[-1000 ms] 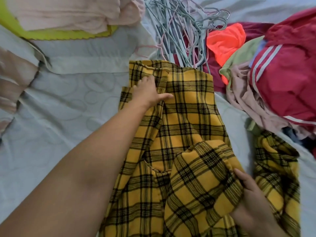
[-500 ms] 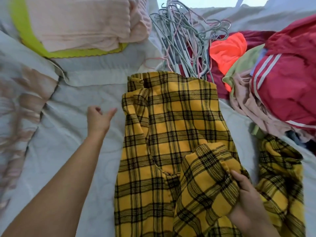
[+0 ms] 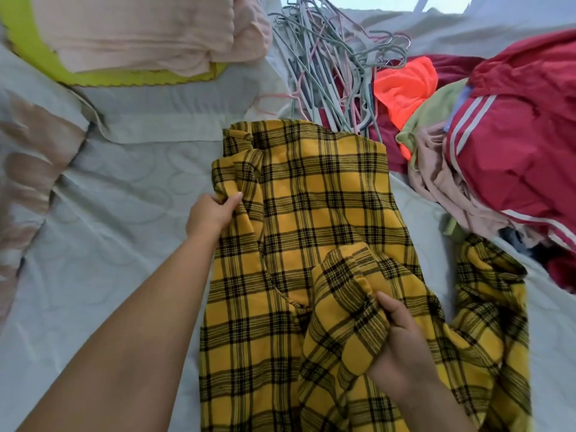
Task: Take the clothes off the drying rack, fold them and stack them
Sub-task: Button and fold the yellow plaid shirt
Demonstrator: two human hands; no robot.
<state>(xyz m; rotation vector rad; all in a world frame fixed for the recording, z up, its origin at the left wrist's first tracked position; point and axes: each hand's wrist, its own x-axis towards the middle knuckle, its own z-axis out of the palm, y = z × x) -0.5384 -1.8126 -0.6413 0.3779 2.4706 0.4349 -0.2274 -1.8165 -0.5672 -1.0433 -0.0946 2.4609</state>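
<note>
A pale quilted sheet (image 3: 124, 213) with stitched swirls covers the bed. At its far side lies a tangled heap of thin hangers (image 3: 324, 73), mostly grey-green with a few pink ones, hooks pointing every way. Along the left edge sits a blurred cover (image 3: 31, 157) with pinkish-brown blotches, and beside it a plain white folded band of bedding (image 3: 162, 132).

Bare sheet (image 3: 124, 219) lies open left of the plaid garment (image 3: 318, 198), wide from near to far. At far left a folded pink stack (image 3: 140, 29) bounds it. Tangled hangers (image 3: 324, 67) sit just beyond the garment's far edge. A heaped clothes pile (image 3: 523, 145) blocks the right, with only a narrow strip of sheet between it and the garment.
</note>
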